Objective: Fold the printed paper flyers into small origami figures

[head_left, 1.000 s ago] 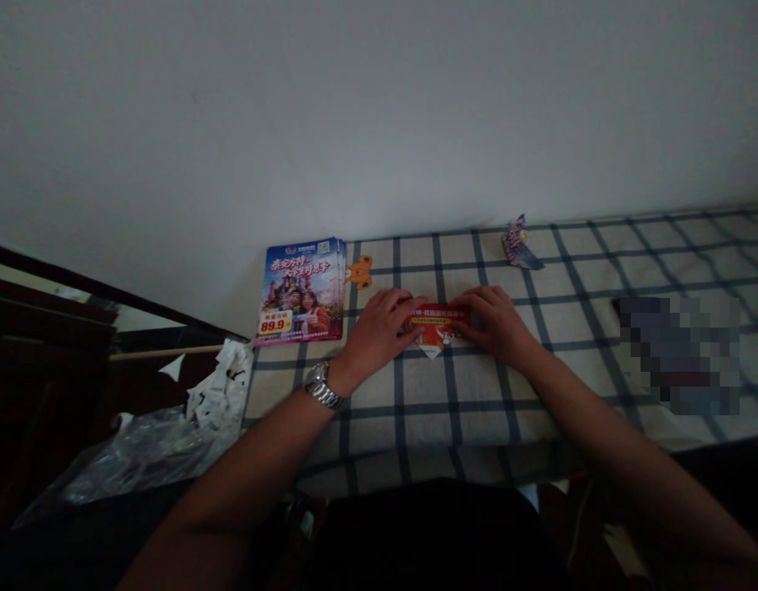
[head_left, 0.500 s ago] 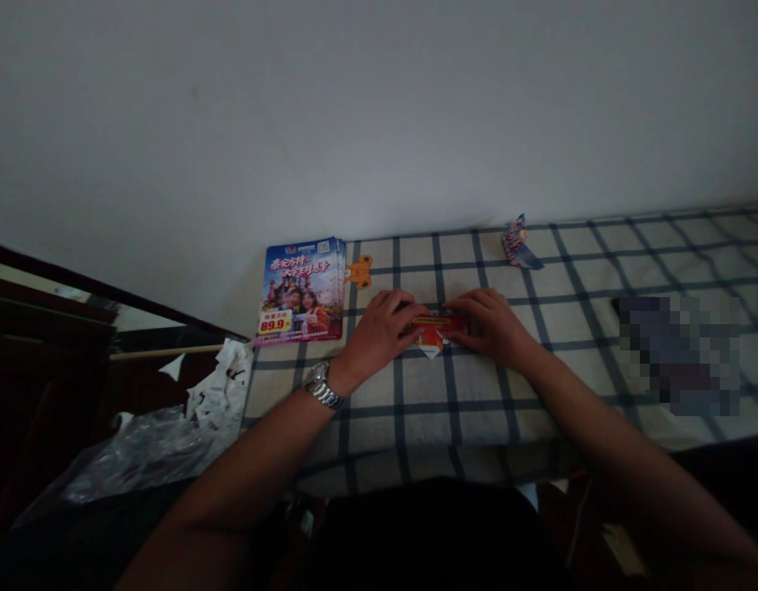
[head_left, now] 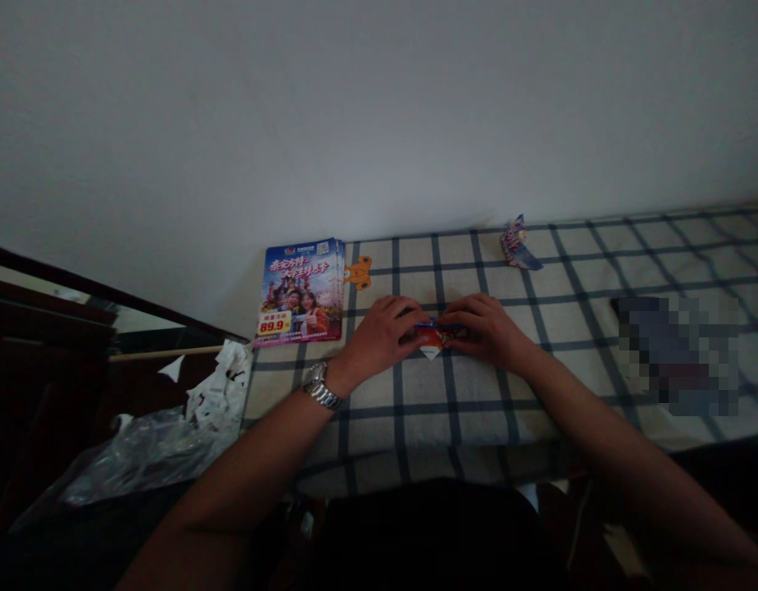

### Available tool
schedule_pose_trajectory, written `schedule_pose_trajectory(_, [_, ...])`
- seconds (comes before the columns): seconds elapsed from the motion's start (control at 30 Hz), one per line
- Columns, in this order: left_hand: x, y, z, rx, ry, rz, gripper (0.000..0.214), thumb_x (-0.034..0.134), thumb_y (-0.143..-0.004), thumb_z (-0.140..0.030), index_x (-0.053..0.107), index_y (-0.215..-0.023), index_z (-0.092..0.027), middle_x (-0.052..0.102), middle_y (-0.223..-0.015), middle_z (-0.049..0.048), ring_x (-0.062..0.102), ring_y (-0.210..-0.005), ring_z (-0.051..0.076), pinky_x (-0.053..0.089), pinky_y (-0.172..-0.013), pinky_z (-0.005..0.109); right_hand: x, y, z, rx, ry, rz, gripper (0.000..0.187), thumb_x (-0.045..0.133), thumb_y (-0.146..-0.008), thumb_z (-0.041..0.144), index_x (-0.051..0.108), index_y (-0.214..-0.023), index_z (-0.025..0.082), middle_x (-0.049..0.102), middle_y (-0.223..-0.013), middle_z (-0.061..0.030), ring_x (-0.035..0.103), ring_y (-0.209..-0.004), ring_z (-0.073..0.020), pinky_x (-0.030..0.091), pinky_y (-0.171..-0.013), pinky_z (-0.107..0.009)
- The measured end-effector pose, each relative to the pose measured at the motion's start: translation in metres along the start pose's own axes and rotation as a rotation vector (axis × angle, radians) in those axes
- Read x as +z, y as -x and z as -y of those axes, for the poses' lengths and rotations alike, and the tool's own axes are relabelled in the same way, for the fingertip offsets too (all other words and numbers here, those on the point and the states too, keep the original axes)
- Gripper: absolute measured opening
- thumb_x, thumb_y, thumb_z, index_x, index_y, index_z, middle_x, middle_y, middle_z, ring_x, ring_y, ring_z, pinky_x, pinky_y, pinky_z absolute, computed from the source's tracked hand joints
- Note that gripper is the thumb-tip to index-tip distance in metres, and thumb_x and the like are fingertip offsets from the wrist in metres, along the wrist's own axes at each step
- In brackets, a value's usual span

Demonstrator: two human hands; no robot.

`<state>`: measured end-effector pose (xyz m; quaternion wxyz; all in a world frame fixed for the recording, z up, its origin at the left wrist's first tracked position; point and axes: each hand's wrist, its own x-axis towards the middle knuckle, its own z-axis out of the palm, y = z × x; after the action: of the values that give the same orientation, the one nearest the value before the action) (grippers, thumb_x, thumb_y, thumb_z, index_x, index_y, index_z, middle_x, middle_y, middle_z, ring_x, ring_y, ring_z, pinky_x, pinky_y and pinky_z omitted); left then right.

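Observation:
A small folded flyer [head_left: 433,338], red and blue with a white point toward me, lies on the checked cloth [head_left: 477,394]. My left hand [head_left: 382,332], a metal watch on its wrist, presses its curled fingers on the paper's left end. From the right side my right hand [head_left: 486,328] pinches down on the paper's other end. The fingertips of both hands almost meet over the paper and hide most of it.
A stack of printed flyers [head_left: 300,289] lies at the cloth's far left corner, an orange paper shape [head_left: 358,272] beside it. A folded paper figure [head_left: 518,245] stands near the wall. A crumpled plastic bag [head_left: 163,431] hangs off the left edge. A blurred dark object [head_left: 678,353] lies at right.
The paper has been folded narrower: less of its red face shows now. My hands have drawn closer together over it.

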<state>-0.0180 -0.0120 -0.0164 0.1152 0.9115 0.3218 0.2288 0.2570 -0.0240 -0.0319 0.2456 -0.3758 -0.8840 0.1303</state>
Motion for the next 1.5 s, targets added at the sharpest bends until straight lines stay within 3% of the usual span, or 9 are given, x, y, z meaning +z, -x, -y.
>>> schedule_pose_trajectory(0.37, [-0.0060,0.0011,0.0017,0.036,0.008,0.058,0.045,0.073,-0.094,-0.052,0.065,-0.129,-0.024,0.067,-0.128,0.0073,0.060,-0.118,0.027,0.046,-0.105,0.046,0.0002,-0.0002,0.0016,-0.018,0.000,-0.023,0.029,0.072,-0.096,0.043,0.073,-0.121,0.029,0.072,-0.120,-0.0091,0.065,-0.111,-0.0290,0.049,-0.095,-0.048])
schedule_pose_trajectory(0.83, [-0.0015,0.0021,0.0031,0.007,-0.154,-0.028,0.032,0.065,-0.102,-0.032,0.069,-0.134,-0.032,0.059,-0.140,0.0079,0.054,-0.124,0.027,0.048,-0.108,0.049,0.0006,-0.0001,0.0018,-0.043,0.018,-0.062,0.031,0.073,-0.095,0.041,0.074,-0.122,0.026,0.069,-0.117,-0.0113,0.066,-0.107,-0.0292,0.052,-0.093,-0.049])
schedule_pose_trajectory(1.0, [-0.0029,0.0013,0.0002,-0.042,-0.218,-0.003,0.043,0.066,-0.098,-0.016,0.067,-0.137,-0.035,0.059,-0.135,0.0081,0.055,-0.120,0.027,0.050,-0.104,0.047,-0.0022,-0.0003,0.0048,-0.039,0.013,-0.041,0.031,0.071,-0.097,0.039,0.074,-0.125,0.028,0.070,-0.113,-0.0102,0.065,-0.104,-0.0284,0.052,-0.091,-0.048])
schedule_pose_trajectory(1.2, [-0.0022,0.0022,0.0023,-0.023,-0.187,0.047,0.045,0.058,-0.101,-0.013,0.064,-0.141,-0.033,0.061,-0.137,0.0081,0.059,-0.120,0.026,0.051,-0.104,0.048,0.0008,0.0009,0.0022,-0.049,0.000,-0.027,0.033,0.071,-0.097,0.039,0.074,-0.127,0.028,0.070,-0.115,-0.0103,0.064,-0.105,-0.0287,0.052,-0.093,-0.049])
schedule_pose_trajectory(1.5, [-0.0020,0.0025,-0.0023,0.009,-0.117,0.038,0.040,0.054,-0.107,-0.041,0.060,-0.145,-0.027,0.060,-0.143,0.0093,0.055,-0.134,0.028,0.044,-0.115,0.054,-0.0032,-0.0008,0.0069,-0.060,0.012,-0.035,0.033,0.067,-0.099,0.040,0.074,-0.127,0.024,0.070,-0.115,-0.0114,0.064,-0.105,-0.0287,0.053,-0.092,-0.048])
